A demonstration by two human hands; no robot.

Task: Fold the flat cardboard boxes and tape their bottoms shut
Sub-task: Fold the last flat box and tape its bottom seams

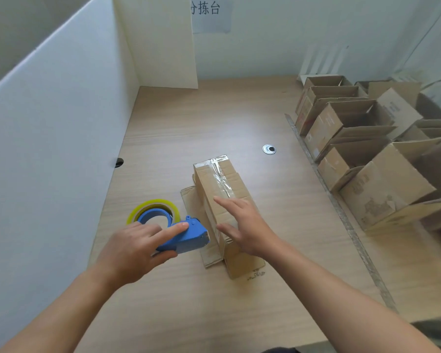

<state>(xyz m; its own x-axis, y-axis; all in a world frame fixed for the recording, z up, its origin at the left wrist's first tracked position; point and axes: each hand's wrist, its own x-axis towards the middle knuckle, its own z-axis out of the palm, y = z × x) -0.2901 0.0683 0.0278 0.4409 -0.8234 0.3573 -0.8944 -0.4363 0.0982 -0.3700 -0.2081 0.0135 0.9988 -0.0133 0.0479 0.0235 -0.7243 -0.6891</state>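
Bare left grip (135,248) and right grip (245,228), bare forearms (336,291), dark clothing (278,350) beneath.

A pale wood-grain table (178,128) fills the middle of the frame. A white partition (61,118) stands along its left edge, and a white board (161,42) stands upright at upper centre. A paper sign (210,14) with Chinese characters hangs on the wall (265,52) at top centre. A round metal grommet (269,149) sits right of centre, and a dark hole (118,162) shows at the partition's foot. A metal strip (340,212) runs diagonally down the right.

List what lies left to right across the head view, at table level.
White partition → tape dispenser → taped cardboard box → open boxes.
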